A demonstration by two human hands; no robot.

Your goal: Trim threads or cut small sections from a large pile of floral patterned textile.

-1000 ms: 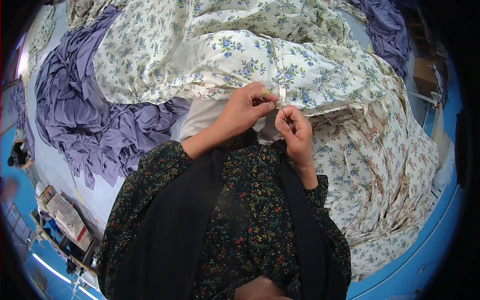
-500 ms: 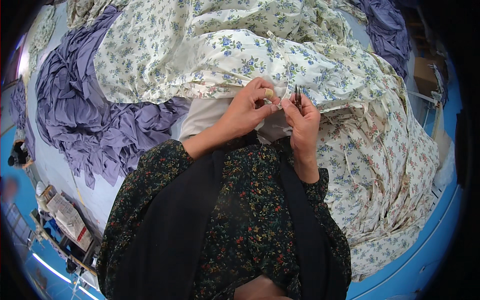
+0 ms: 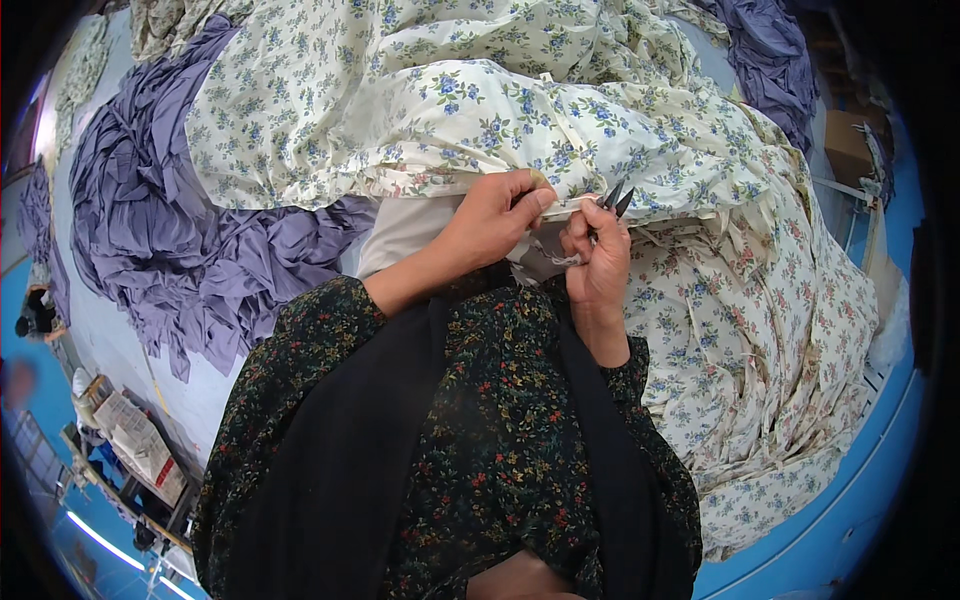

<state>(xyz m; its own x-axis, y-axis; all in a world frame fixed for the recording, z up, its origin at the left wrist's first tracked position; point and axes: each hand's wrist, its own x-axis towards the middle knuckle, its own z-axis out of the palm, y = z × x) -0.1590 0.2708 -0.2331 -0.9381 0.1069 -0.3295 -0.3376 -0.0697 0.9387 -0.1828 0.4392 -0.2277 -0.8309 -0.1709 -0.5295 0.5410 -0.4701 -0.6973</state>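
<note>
A large cream cloth with blue flowers and green leaves [image 3: 450, 95] is spread in front of me, its near edge close to my hands. My left hand [image 3: 500, 215] is closed in a pinch at that edge, with a yellowish wrap on one finger. Just to its right, my right hand [image 3: 600, 262] is closed around small dark thread snips [image 3: 619, 200], whose pointed blades stick up past the fingers, slightly apart. A thin white strand or strip [image 3: 568, 260] shows by the right fingers. What sits in the left fingertips is mostly hidden.
Crumpled purple cloth [image 3: 150, 190] is heaped on the left of the pale table [image 3: 195, 400], with more purple cloth [image 3: 768, 70] at the far right. Floral fabric [image 3: 740, 380] piles up on my right. A cardboard box [image 3: 848, 145] stands beyond it. Shelving with packages [image 3: 140, 445] is at lower left.
My right hand has curled tighter and turned, so the snips now tilt to the right with blades apart. My left hand has rotated slightly, its fingers more closed. The white strand has come into view.
</note>
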